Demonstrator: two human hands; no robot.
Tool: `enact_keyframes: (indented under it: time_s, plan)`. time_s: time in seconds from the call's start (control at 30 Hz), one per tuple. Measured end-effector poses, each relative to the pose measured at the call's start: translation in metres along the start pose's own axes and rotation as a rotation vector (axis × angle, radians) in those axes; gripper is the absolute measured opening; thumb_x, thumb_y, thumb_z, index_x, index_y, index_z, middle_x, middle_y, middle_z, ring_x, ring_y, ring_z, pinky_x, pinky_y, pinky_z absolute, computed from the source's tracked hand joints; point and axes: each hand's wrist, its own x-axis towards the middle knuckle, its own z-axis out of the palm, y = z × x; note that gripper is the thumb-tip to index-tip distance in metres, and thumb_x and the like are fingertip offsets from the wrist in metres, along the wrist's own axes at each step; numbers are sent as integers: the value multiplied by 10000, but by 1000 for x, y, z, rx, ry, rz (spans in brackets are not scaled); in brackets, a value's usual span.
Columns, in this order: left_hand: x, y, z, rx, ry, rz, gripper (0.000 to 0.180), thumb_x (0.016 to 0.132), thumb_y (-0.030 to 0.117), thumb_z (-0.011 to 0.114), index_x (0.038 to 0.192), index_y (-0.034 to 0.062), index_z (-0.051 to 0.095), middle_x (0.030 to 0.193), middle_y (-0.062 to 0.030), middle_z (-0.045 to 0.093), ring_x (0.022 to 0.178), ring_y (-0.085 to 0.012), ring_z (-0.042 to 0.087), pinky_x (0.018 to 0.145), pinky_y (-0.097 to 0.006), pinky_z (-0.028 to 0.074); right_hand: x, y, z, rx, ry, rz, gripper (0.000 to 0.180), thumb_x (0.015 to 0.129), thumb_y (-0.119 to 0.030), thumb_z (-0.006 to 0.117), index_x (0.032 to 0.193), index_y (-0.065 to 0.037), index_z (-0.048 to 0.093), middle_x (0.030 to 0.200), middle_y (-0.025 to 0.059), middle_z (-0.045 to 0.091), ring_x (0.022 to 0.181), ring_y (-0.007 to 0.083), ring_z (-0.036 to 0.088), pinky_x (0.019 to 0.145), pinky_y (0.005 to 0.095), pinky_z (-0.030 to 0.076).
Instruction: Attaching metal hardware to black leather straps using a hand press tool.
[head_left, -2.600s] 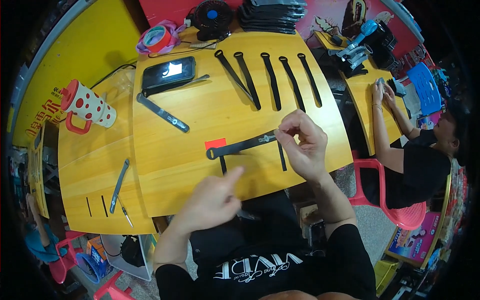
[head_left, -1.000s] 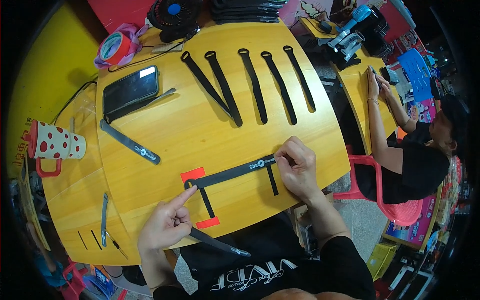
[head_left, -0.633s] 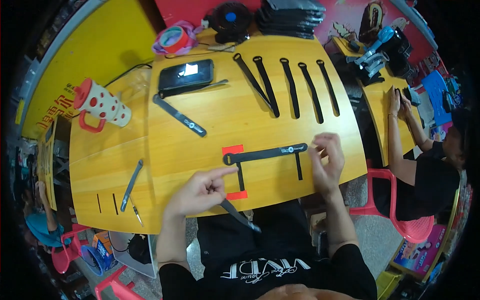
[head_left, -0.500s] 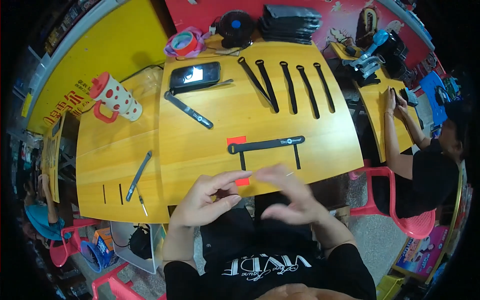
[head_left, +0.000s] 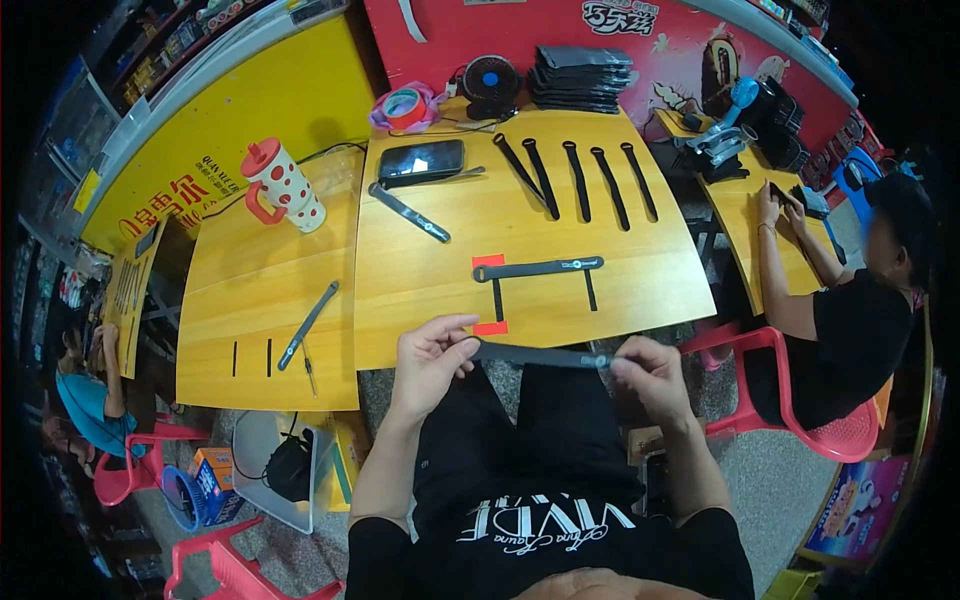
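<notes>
A held strap (head_left: 535,354) is stretched between the two hands at the table's near edge, over the lap. Its left end is clamped between thumb and fingers of the left hand (head_left: 432,362) and hidden by them, the index finger being pointed out to the right; its right end is pinched by thumb and fingertips of the right hand (head_left: 648,376). Whether two black strips (head_left: 592,291) run on beneath the laid strap (head_left: 545,269) cannot be told. What is held by a co-worker (head_left: 845,315) at the right is hard to make out, and the room's rim is lost in darkness. White print, blurred on the held strap, is borne by both straps; larger lettering is seen on the shirt (head_left: 545,520) and the yellow wall (head_left: 290,90). The farther of two red tapes (head_left: 490,328) is overlapped by the laid strap's looped left end. A wide stretch of table (head_left: 430,285) is left between the laid strap and five far straps (head_left: 577,185); the far edge is lined by a fan (head_left: 492,82) and stacked bags (head_left: 580,82).
</notes>
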Motion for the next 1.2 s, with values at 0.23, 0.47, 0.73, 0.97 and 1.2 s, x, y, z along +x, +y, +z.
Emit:
enact_keyframes:
  time_s: [0.23, 0.47, 0.73, 0.97, 1.2]
  plan:
    - [37, -30, 10, -124, 34, 17, 250, 860, -43, 678, 1110, -29, 672, 809, -36, 644, 631, -78, 615, 532, -190, 491, 47, 30, -6, 232, 241, -5, 88, 934, -26, 595, 951, 11, 673, 739, -13, 582, 625, 45, 503, 580, 194, 410]
    - [76, -38, 8, -36, 179, 48, 269, 859, -28, 680, 1125, -22, 645, 786, -30, 641, 592, -61, 585, 489, -173, 442, 99, 34, -8, 62, 349, -168, 70, 873, 51, 664, 925, 4, 659, 814, -21, 616, 731, 41, 557, 650, 185, 454]
    - [90, -41, 16, 75, 248, -42, 244, 865, -36, 665, 1107, -22, 636, 785, -8, 625, 601, -43, 563, 501, -162, 429, 127, 56, -17, -186, 377, -211, 68, 827, 67, 683, 834, 18, 637, 712, 6, 558, 612, 38, 497, 551, 192, 392]
    - [94, -39, 15, 84, 290, -107, 249, 860, -56, 660, 1104, -16, 628, 806, -5, 618, 606, -33, 551, 500, -154, 424, 130, 45, -17, -319, 325, -172, 64, 821, 105, 645, 845, 47, 632, 729, 24, 556, 633, 61, 504, 563, 208, 386]
    - [94, -37, 18, 99, 293, -134, 252, 858, -63, 655, 1103, -13, 625, 803, -2, 610, 619, -33, 552, 503, -155, 430, 134, 47, -15, -399, 379, -237, 99, 798, 108, 665, 826, 19, 631, 688, 44, 513, 544, 85, 446, 497, 232, 338]
